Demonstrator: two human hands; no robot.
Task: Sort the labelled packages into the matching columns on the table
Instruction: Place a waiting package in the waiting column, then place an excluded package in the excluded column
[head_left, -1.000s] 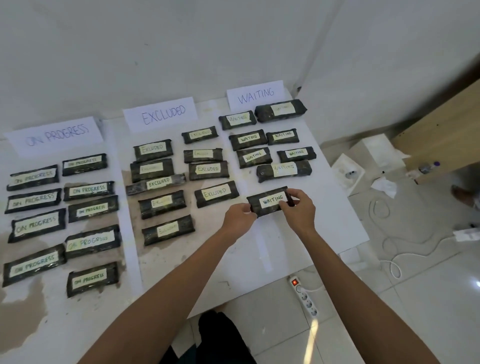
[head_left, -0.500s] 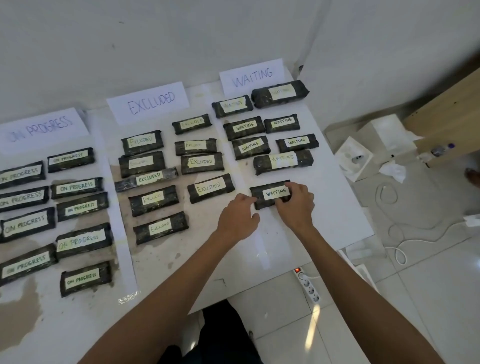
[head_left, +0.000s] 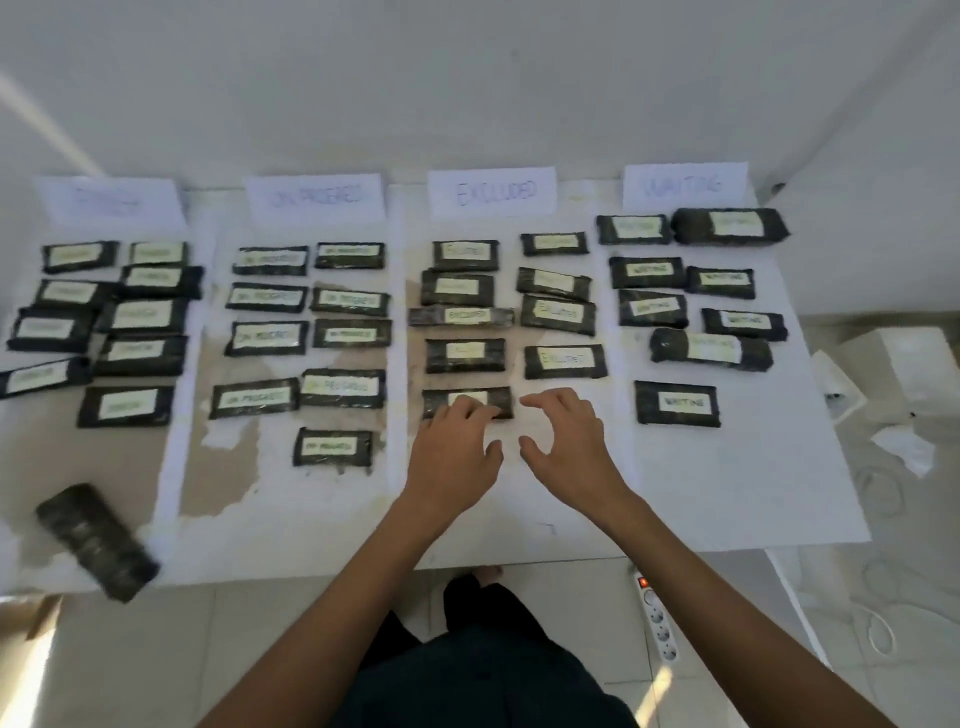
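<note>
Resting its spread fingers (head_left: 470, 410) on the nearest package (head_left: 466, 403) of the EXCLUDED column, the left hand (head_left: 453, 451) seems to be squaring it into line; it grips nothing. Just beside it, the right hand (head_left: 566, 441) hovers open and empty over the worktop (head_left: 727, 493). One dark package (head_left: 96, 540) lies tilted at the near left edge, apart from every column, its label not visible. Sorting looks nearly finished; that stray probably needs turning over and reading next.
</note>
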